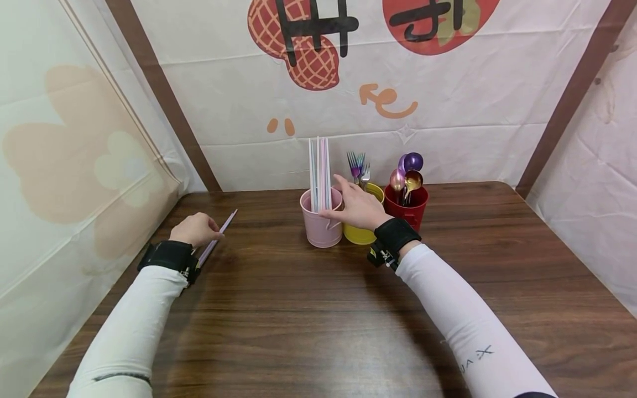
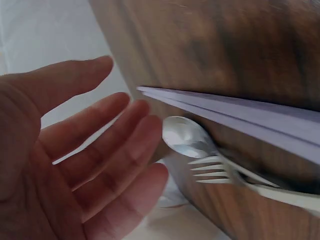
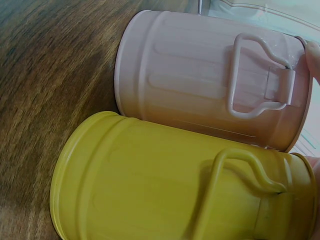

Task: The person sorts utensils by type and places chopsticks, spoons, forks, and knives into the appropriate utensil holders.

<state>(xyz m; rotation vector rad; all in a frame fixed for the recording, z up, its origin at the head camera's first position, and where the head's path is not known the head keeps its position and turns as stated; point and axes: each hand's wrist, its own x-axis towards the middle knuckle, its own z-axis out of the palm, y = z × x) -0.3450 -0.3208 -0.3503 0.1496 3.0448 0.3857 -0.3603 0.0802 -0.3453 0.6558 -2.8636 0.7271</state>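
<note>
My left hand [image 1: 194, 229] hovers at the left of the table, its fingers loosely spread in the left wrist view and holding nothing. Beside it lies a pair of pale purple chopsticks [image 2: 225, 107], with a spoon [image 2: 185, 135] and a fork [image 2: 215, 170] alongside. My right hand [image 1: 360, 207] reaches over the yellow bucket [image 1: 358, 235] to the rim of the pink bucket [image 1: 320, 229]. Thumb and index finger are spread apart near the upright pastel chopsticks [image 1: 320, 171] in that bucket. Partly behind this hand, several forks [image 1: 355, 163] stand in the yellow bucket.
To the right, a red bucket [image 1: 414, 213] holds several spoons [image 1: 413, 161] in purple, pink and gold. All three buckets stand in a row towards the back of the wooden table [image 1: 298, 320]. Fabric walls [image 1: 224, 99] enclose the back and sides.
</note>
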